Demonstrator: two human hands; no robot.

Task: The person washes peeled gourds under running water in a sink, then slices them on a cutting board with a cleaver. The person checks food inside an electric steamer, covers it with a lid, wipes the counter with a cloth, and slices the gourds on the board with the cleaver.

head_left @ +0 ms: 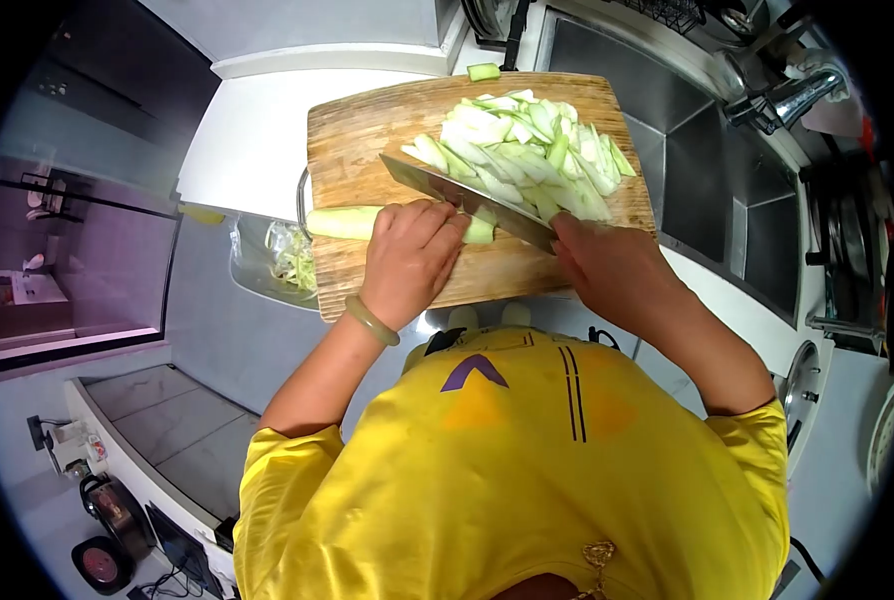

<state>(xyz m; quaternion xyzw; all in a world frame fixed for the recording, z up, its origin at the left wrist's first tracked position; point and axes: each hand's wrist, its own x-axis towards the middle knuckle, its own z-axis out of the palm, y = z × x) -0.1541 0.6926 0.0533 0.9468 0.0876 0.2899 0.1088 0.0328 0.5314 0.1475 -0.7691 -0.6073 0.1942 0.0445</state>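
My left hand [413, 250] is closed over a long, pale-green peeled vegetable [342, 222], pressing it onto the wooden cutting board [352, 140]. Its fingertips are curled close beside the blade of a kitchen knife [422, 180]. The handle of that knife is wrapped in my right hand [612, 262], and the blade slants across the board. A short end of the vegetable shows on the far side of the blade, partly hidden by it. Behind the knife lies a heap of pale-green slices [527, 145].
A small green piece [484, 72] sits at the board's far edge. To the right is a steel double sink [692, 165] with a faucet [792, 100]. A clear bin [267, 285] with peelings hangs left of the board, below the white counter [252, 130].
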